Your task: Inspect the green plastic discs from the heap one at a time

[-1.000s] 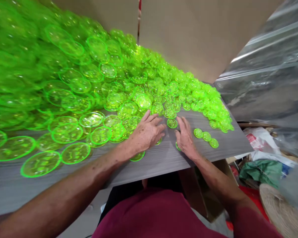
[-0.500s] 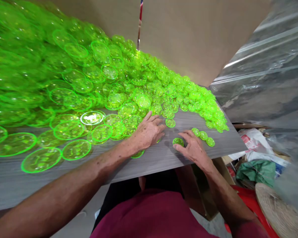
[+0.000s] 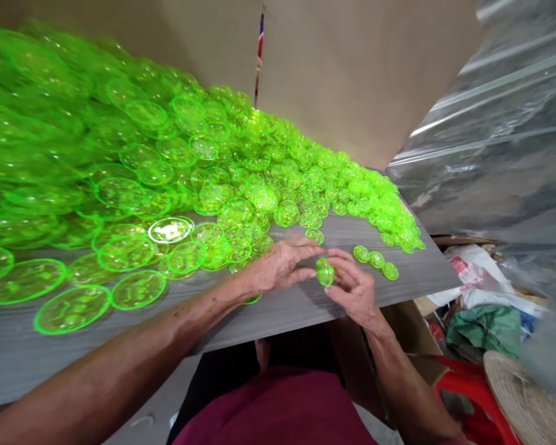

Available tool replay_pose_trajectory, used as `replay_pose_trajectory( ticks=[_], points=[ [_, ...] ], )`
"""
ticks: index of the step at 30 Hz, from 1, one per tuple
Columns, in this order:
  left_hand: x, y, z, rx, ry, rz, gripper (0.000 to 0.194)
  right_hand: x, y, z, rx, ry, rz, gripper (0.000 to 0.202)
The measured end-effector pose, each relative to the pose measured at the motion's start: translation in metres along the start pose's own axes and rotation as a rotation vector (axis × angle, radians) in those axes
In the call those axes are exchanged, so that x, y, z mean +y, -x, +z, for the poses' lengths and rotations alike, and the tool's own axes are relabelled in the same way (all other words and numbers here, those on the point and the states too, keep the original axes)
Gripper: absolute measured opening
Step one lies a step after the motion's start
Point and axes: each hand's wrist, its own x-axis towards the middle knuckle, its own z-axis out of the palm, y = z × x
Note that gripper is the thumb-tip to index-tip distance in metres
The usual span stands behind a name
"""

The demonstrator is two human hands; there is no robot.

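Note:
A translucent bright-green plastic disc (image 3: 325, 272) stands tilted just above the grey table, pinched between the thumb and fingers of my right hand (image 3: 354, 287). My left hand (image 3: 280, 266) comes in from the left with its fingers stretched out and its thumb apart, nothing visible between them. Its fingertips meet or nearly meet the right fingertips beside the disc; contact is unclear. Behind the hands, a single green disc (image 3: 314, 236) lies flat. To the right, a short row of green discs (image 3: 375, 259) rests on the table.
A big heap of green discs (image 3: 185, 161) covers the back and left of the grey table (image 3: 278, 315), against a brown board (image 3: 352, 74). Plastic sheeting (image 3: 482, 136) hangs at right. Below are bags (image 3: 484, 324), a red stool (image 3: 472, 383) and a cardboard box (image 3: 405, 327).
My right hand has lifted the disc from the table and tilted it up, moving slightly left. My left hand has moved right and nearer, away from the heap's edge, to beside that disc.

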Motion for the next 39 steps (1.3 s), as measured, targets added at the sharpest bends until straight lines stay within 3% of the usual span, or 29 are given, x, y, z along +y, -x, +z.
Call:
replay_pose_trajectory(
  ticks=[6,12,16,20,26,29,31,33,36,39],
  points=[
    [0.005,0.000,-0.001,0.031,0.143,-0.005,0.027,-0.001,0.002,0.009,0.079,0.018,0.031,0.039],
    [0.012,-0.001,-0.006,-0.016,0.270,-0.187,0.020,-0.001,0.002,0.017,0.214,0.182,-0.045,0.032],
    [0.019,-0.003,-0.010,-0.104,0.491,-0.304,0.024,-0.002,0.003,0.020,0.270,0.253,0.002,0.027],
    [0.022,-0.004,-0.009,-0.095,0.554,-0.348,0.020,-0.005,0.005,0.024,0.286,0.272,0.017,0.023],
    [0.022,-0.002,0.002,-0.069,0.556,-0.412,0.029,-0.002,0.001,0.032,0.220,-0.048,0.189,0.027],
    [0.020,-0.003,-0.002,-0.058,0.531,-0.425,0.033,0.004,0.000,0.024,0.220,-0.118,0.225,0.030],
    [0.015,-0.005,-0.009,0.033,0.447,-0.454,0.033,0.007,0.001,0.011,0.293,0.060,0.147,0.028],
    [0.009,-0.006,-0.016,0.185,0.386,-0.493,0.032,0.008,0.004,-0.007,0.370,0.383,0.013,0.023],
    [0.001,-0.006,-0.024,0.375,0.372,-0.540,0.031,0.009,0.012,-0.030,0.297,0.687,-0.119,0.021],
    [-0.001,-0.007,-0.027,0.424,0.305,-0.522,0.027,0.014,0.021,-0.041,0.197,0.842,-0.203,0.026]
  ],
)
